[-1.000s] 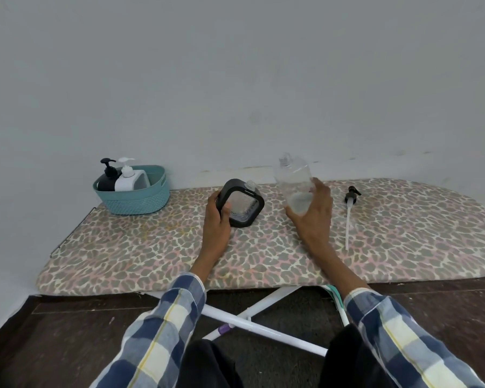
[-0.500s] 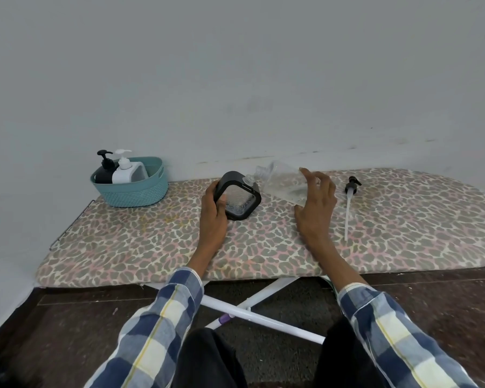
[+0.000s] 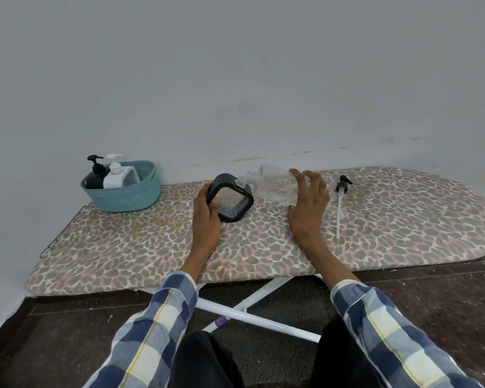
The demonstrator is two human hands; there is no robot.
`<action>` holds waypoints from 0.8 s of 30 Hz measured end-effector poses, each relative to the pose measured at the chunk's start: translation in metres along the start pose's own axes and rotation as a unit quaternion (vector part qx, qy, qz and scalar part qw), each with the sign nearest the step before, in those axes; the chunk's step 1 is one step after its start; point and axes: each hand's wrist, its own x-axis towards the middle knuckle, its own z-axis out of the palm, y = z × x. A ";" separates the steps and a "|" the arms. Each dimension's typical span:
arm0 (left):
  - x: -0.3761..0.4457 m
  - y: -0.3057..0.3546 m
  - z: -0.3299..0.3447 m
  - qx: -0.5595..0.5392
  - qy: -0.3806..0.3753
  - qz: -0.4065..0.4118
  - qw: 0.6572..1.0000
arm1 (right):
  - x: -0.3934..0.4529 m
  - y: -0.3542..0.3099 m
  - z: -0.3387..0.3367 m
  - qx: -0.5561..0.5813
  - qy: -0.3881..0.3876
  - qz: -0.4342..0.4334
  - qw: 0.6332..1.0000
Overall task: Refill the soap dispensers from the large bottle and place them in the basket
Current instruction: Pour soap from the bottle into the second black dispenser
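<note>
My left hand (image 3: pixel 207 214) grips a black-framed clear soap dispenser (image 3: pixel 231 201), tilted on the ironing board (image 3: pixel 263 247) with its open neck up and right. My right hand (image 3: pixel 308 204) holds the large clear bottle (image 3: pixel 272 184) tipped over on its side, its threaded mouth right at the dispenser's neck. A little clear liquid lies in the bottle. A black pump head with a long white tube (image 3: pixel 340 203) lies on the board just right of my right hand.
A teal basket (image 3: pixel 129 196) stands at the board's back left and holds a black dispenser (image 3: pixel 94 175) and a white dispenser (image 3: pixel 116 175). A grey wall runs close behind the board. White legs cross under it over a dark floor.
The large bottle went from upright to tipped over leftward, its mouth now at the dispenser's neck. My left hand kept its grip on the dispenser.
</note>
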 end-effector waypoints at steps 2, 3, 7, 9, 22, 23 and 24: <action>0.001 -0.002 0.001 0.000 -0.001 -0.004 1.000 | 0.000 0.000 0.000 -0.002 0.005 0.001 1.000; 0.001 -0.003 0.001 0.002 -0.001 -0.005 1.000 | 0.000 0.000 0.000 -0.004 0.007 0.002 1.000; 0.000 -0.003 0.001 0.001 -0.001 -0.005 1.000 | -0.001 0.001 0.000 -0.009 0.007 0.002 1.000; 0.000 -0.001 0.000 0.000 0.000 -0.008 1.000 | 0.000 0.001 0.000 -0.015 0.004 -0.003 1.000; -0.006 0.007 -0.002 0.011 -0.012 0.009 1.000 | 0.018 0.021 -0.020 -0.090 -0.043 -0.073 0.992; -0.007 0.009 -0.002 0.009 -0.011 0.008 1.000 | 0.019 0.020 -0.021 -0.094 -0.045 -0.077 0.992; -0.007 0.009 -0.002 0.009 -0.009 0.006 1.000 | 0.019 0.019 -0.022 -0.098 -0.045 -0.081 0.991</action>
